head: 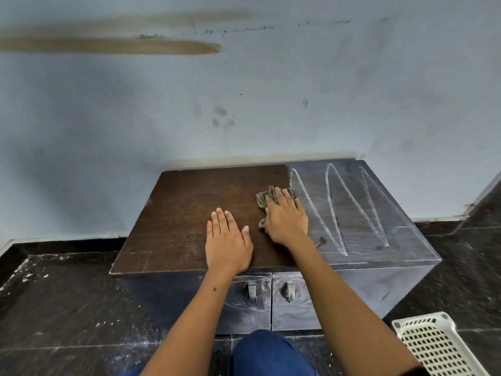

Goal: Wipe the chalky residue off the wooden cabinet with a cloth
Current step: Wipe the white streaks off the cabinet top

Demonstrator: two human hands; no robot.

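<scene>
Left of the grip the wooden cabinet point(189, 213) top looks matt brown, right of it chalky residue point(352, 207) dulls it grey. The cloth point(264, 200) is crumpled, ribbed fabric. Handles point(252, 291) look like metal.

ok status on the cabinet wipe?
Right hand pressing cloth at the chalk edge. Left hand flat on cabinet top. Right half still chalky. Nothing in the way.

Setting: plain room in a home. Stained pale-blue painted wall point(244, 90), dark stone-tile floor point(67, 308) with white specks, low wooden cabinet point(189, 213), cream plastic basket point(433, 346) on floor.
</scene>
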